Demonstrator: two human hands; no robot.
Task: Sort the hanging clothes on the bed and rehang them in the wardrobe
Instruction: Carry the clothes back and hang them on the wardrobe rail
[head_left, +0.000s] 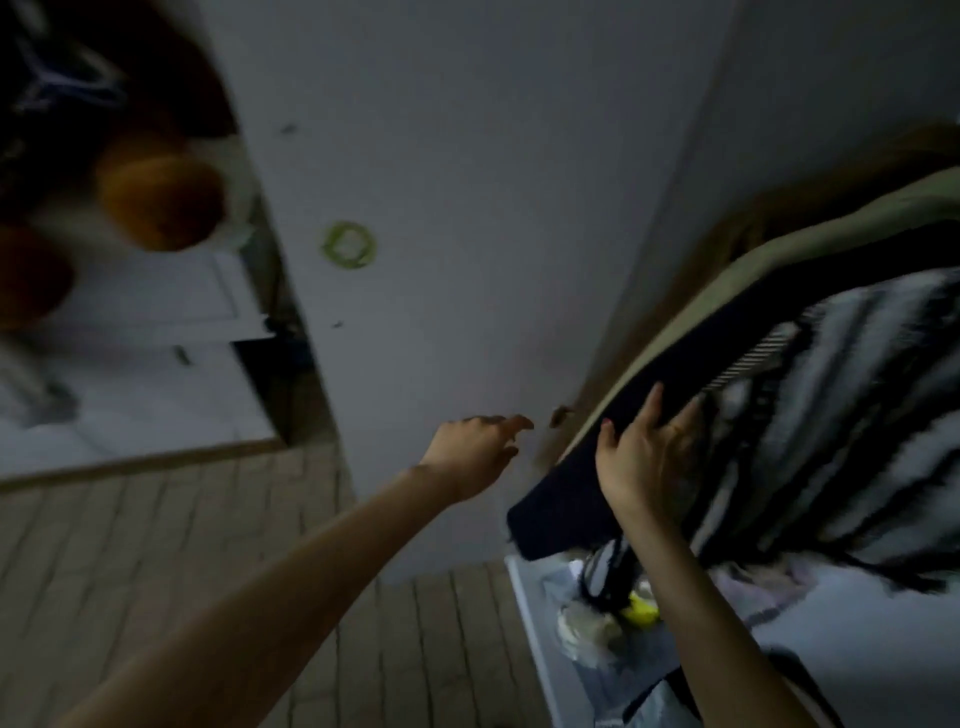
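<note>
Clothes hang packed together in the wardrobe at the right: a dark navy garment (691, 353), a black-and-white striped one (841, 415) and an olive-green one (810, 234) behind them. My right hand (641, 457) lies with straight fingers on the lower edge of the navy garment, pressing it. My left hand (475, 447) reaches toward the edge of the white wardrobe door (467, 182), fingers loosely extended and holding nothing. The picture is dim and blurred.
A green ring sticker (349, 245) marks the door. At the far left hang orange and dark clothes (161, 195) above a white cabinet (140, 364). Below the clothes the wardrobe floor (618, 618) holds pale bags and a yellow item. Wooden floorboards (156, 545) lie underfoot.
</note>
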